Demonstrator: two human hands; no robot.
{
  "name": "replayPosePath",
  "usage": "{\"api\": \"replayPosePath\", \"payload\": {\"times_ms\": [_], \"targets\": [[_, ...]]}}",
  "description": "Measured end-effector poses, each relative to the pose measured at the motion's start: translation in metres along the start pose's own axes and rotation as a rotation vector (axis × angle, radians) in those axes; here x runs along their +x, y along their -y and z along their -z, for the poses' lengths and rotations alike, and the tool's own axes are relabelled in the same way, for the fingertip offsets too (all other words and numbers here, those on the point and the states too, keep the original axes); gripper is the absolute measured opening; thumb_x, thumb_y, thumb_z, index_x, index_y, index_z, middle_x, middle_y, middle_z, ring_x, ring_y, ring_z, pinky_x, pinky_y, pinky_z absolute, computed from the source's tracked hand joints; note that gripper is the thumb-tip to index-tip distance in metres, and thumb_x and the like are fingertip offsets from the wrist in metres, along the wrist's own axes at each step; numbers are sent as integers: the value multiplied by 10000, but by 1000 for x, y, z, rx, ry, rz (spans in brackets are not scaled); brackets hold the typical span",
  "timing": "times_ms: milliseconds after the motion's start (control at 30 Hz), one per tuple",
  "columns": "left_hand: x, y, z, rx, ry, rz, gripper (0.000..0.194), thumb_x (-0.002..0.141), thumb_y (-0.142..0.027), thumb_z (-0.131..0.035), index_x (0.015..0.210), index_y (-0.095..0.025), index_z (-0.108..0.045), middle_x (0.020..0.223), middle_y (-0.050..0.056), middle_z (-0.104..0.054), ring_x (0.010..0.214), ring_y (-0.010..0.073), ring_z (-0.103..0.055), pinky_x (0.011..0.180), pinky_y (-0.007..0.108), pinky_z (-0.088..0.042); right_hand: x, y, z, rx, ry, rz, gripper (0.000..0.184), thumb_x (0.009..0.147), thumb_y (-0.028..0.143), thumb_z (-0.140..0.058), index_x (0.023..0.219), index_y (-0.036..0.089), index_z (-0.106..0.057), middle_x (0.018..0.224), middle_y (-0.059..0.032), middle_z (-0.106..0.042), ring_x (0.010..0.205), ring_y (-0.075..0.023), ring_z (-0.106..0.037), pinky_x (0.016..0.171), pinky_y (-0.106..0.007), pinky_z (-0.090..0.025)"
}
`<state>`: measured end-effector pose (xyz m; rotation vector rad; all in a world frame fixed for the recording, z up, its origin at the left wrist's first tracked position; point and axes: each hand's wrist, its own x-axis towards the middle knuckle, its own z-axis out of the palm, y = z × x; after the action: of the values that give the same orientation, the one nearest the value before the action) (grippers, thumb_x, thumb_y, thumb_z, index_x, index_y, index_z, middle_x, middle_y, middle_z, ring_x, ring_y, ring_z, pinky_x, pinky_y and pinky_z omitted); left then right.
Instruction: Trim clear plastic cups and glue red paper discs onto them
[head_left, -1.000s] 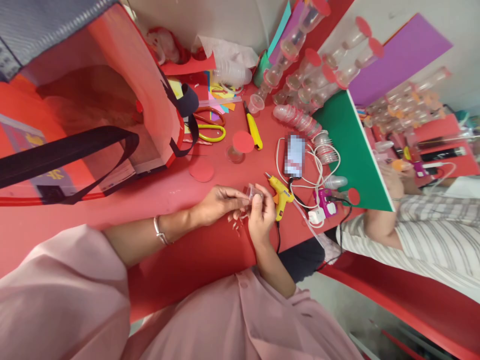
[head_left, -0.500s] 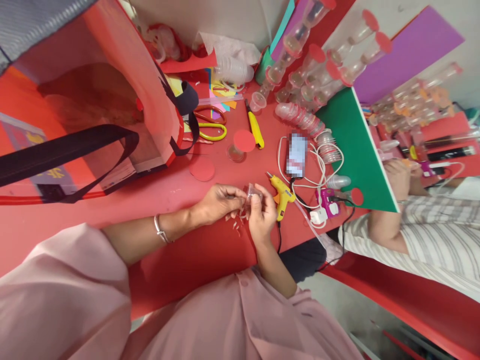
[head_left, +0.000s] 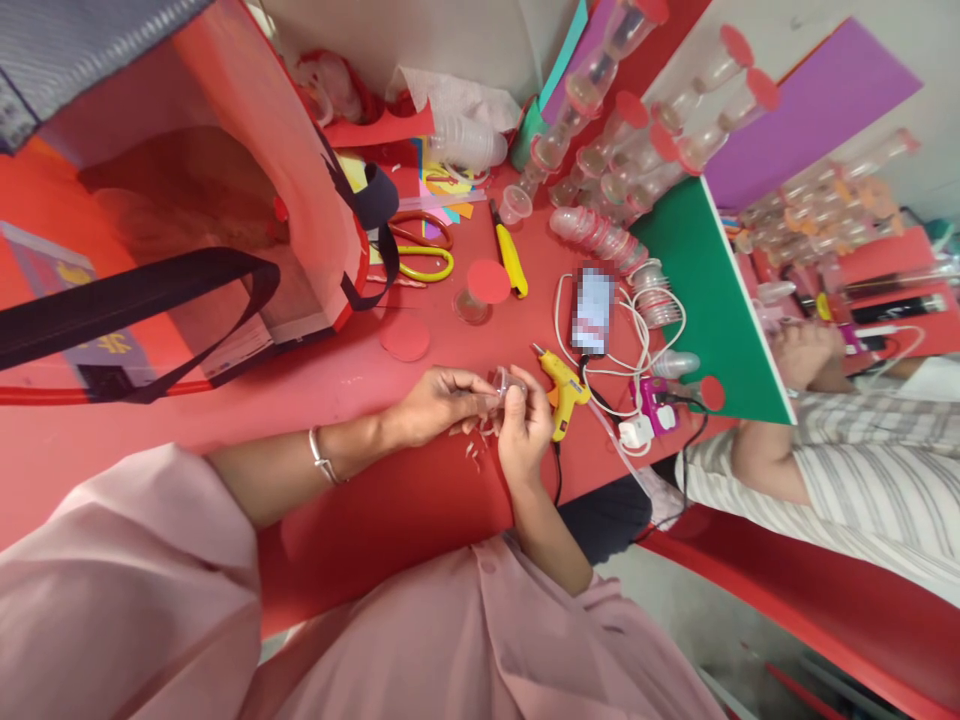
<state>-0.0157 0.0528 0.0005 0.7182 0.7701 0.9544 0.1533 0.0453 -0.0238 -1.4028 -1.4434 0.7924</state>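
In front of me a small clear plastic cup [head_left: 503,379] is between my hands over the table. My right hand [head_left: 525,425] is closed around the cup, its thumb pressed on the near side. From the left, my left hand [head_left: 441,408] reaches to the cup's edge with thumb and fingers pinched together; its fingertips partly hide what they grip. Small whitish scraps [head_left: 472,455] lie on the table just below the hands. A yellow glue gun [head_left: 565,391] rests right of my right hand. Beyond the hands sits a clear cup with a red disc [head_left: 487,282] on it.
A large red bag [head_left: 300,200] fills the left side. Scissors [head_left: 424,263], a yellow cutter [head_left: 511,258], a red disc [head_left: 406,340] and a phone [head_left: 593,311] with white cables lie around. A green board [head_left: 720,310] stands at the right; beyond it is a co-worker's arm [head_left: 772,460].
The cup has turned slightly in my fingers, and its rim shows more toward the top. Both hands stay in nearly the same place.
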Motion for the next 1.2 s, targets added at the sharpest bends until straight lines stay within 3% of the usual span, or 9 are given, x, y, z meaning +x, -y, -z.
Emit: {"api": "replayPosePath", "payload": {"times_ms": [200, 433, 700, 833, 1000, 1200], "targets": [[-1, 1, 2, -10, 27, -5, 325, 810, -427, -832, 769, -125, -720, 578, -3, -632, 447, 62, -491, 406, 188, -337, -1, -1, 0, 26, 31, -15, 387, 1021, 470, -568, 1274, 196, -672, 1214, -134, -761, 1068, -234, -758, 937, -415, -631], [-3, -4, -4, 63, -62, -3, 357, 810, -468, -816, 768, -130, -708, 523, -30, -576, 423, 47, -420, 420, 188, -306, -1, 3, 0, -65, 0, 42, 351, 1007, 448, -607, 1252, 210, -686, 1222, -123, -761, 1097, -233, -746, 969, -410, -613], [1, 2, -4, -104, -55, -36, 270, 787, -346, -824, 935, -126, -771, 662, 22, -690, 516, 84, -554, 469, 199, -363, 3, 3, -3, 63, -25, -40, 361, 1035, 471, -539, 1226, 198, -676, 1179, -128, -771, 1031, -228, -763, 878, -377, -636], [1, 4, -1, -98, -58, -16, 243, 822, -351, -775, 908, -124, -778, 678, 32, -695, 508, 85, -543, 446, 200, -346, 3, 4, -2, 72, -26, -61, 368, 1035, 479, -537, 1228, 198, -679, 1174, -127, -770, 987, -219, -763, 828, -355, -637], [-1, 1, -2, -8, -27, -33, 294, 816, -380, -820, 957, -126, -779, 642, 11, -674, 501, 73, -516, 457, 195, -349, 4, 5, -2, 26, -20, -20, 384, 1035, 490, -533, 1229, 192, -677, 1193, -136, -767, 1055, -226, -757, 891, -374, -632], [-2, -4, -5, 58, -34, -38, 359, 798, -465, -836, 856, -120, -759, 593, -11, -629, 469, 54, -454, 443, 192, -330, 3, 6, -2, 54, -4, -28, 371, 1021, 473, -577, 1251, 198, -670, 1220, -126, -759, 1093, -221, -747, 931, -371, -620]]}}
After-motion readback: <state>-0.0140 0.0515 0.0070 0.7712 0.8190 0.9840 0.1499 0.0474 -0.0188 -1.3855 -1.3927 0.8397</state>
